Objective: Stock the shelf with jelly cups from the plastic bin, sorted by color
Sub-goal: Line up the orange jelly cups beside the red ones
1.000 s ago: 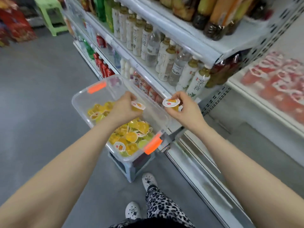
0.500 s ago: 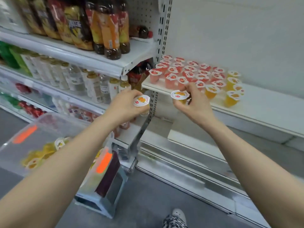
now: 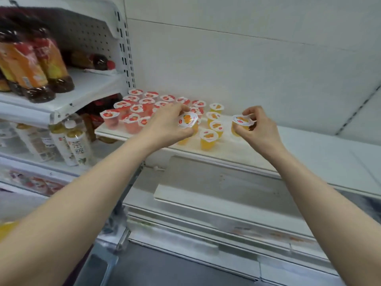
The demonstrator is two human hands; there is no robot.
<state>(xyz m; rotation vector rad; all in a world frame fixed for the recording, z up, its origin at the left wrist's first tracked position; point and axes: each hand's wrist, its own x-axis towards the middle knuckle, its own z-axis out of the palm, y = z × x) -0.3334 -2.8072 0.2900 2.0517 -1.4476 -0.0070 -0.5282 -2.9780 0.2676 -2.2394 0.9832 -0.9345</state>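
At frame centre, above the shelf [image 3: 237, 153], the left hand [image 3: 167, 124] and right hand [image 3: 258, 129] each grip an orange jelly cup [image 3: 187, 120].

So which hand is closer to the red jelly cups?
Left. The left hand partly hides the red jelly cups; the right hand is farther right, beyond the orange cups.

occlusion: red jelly cups [image 3: 132, 120] partly hidden behind left hand [image 3: 165, 124] | juice bottles [image 3: 31, 65] left of that hand: blurred, cut off by edge
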